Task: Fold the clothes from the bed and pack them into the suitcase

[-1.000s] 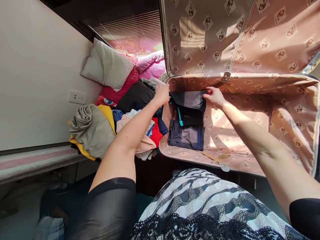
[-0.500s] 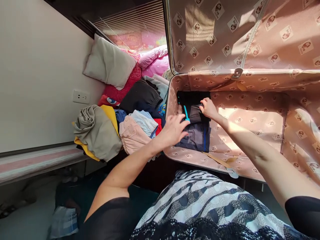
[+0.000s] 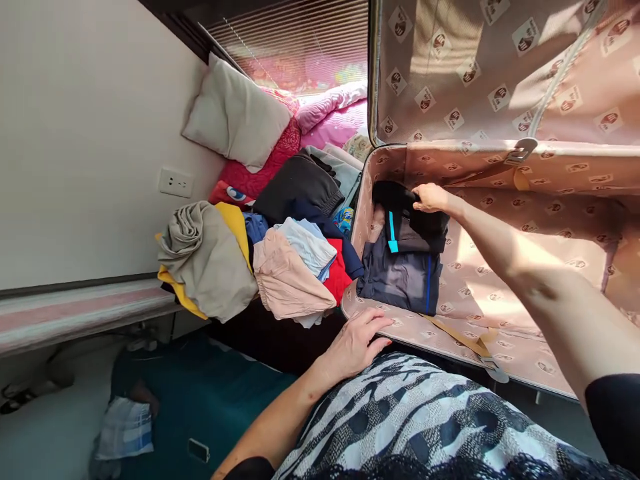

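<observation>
1. Bedroom floor and bed edge framed the scene; the left hand had withdrawn from the clothing and lay open, fingers spread, on the near rim of the suitcase, holding nothing.
2. Dark folded clothes lay in the suitcase's left corner.
3. The right hand remained inside, fingers curled on the black top garment at the far wall.
4. Loose clothes sat piled beside the suitcase.

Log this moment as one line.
right hand: pressing dark folded clothes in suitcase | left hand: resting on suitcase's near rim
</observation>
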The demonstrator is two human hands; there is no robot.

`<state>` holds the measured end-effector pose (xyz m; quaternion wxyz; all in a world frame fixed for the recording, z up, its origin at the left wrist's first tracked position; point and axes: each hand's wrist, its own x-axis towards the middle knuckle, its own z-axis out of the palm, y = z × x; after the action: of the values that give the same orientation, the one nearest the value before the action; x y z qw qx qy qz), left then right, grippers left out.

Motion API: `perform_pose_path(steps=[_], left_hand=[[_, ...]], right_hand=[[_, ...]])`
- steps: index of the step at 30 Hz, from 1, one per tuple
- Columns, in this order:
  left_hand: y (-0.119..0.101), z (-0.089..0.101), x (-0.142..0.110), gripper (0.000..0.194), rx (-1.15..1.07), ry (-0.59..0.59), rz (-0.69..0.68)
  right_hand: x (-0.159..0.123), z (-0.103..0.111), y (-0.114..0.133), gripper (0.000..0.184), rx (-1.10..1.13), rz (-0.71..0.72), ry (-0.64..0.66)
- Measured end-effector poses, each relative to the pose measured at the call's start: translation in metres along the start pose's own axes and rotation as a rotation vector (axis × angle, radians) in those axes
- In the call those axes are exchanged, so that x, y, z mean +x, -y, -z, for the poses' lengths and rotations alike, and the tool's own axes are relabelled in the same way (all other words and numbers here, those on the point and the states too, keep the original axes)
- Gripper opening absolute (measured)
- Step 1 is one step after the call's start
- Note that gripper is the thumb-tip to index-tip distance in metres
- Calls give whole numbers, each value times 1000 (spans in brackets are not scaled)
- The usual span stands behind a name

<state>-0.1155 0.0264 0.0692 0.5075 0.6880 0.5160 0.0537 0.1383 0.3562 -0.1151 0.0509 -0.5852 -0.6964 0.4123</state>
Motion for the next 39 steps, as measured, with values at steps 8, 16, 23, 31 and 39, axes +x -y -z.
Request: perform_pose_path(steps=[8,16,23,31,39], left_hand=[[11,-8,1,35,-55,9,-8],[19,-24,3,36,-76,51,0],[18,-36,5,36,-69,108,-3],[19,-42,11,35,-70,87,-16],[28,-43,8,33,-73,-3,-63]], right_hand=[[-98,59,76,72,736,169,73],[-87,-5,3,71,882,37,-406],[-53,-62,-72,57,622,-420,-467],[-30,-60,-62,61,267,-383,-400],[-52,-58,-63,80,-7,-452,-647]])
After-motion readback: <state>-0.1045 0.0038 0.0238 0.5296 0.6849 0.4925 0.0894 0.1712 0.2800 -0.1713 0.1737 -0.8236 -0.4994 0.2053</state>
